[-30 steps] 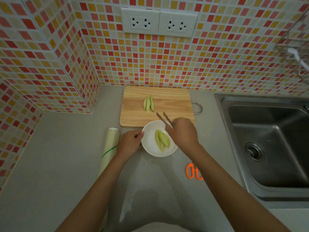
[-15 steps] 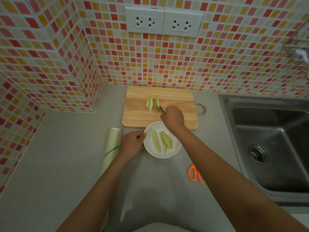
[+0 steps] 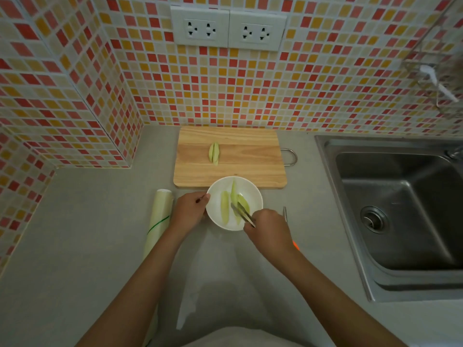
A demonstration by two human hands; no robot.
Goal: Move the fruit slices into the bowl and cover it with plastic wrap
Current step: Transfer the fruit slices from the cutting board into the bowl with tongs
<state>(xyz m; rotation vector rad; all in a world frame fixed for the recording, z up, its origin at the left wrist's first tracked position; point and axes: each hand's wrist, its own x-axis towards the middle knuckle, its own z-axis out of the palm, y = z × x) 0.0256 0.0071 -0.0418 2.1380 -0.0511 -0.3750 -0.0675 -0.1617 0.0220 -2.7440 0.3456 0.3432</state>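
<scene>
Tongs [image 3: 242, 213] gripped in the right hand [image 3: 269, 227] reach into the bowl [image 3: 253, 190], its left rim held by the left hand [image 3: 189, 211]. Two slices [image 3: 214, 152] wait on the far board [image 3: 250, 159]; a weak pinch could drop one.

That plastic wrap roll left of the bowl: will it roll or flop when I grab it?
The plastic wrap roll is a long cylinder lying on its side on the counter, so a sideways nudge would probably roll it. It looks straight and probably stiff, likely light. Its film surface may be slippery.
</scene>
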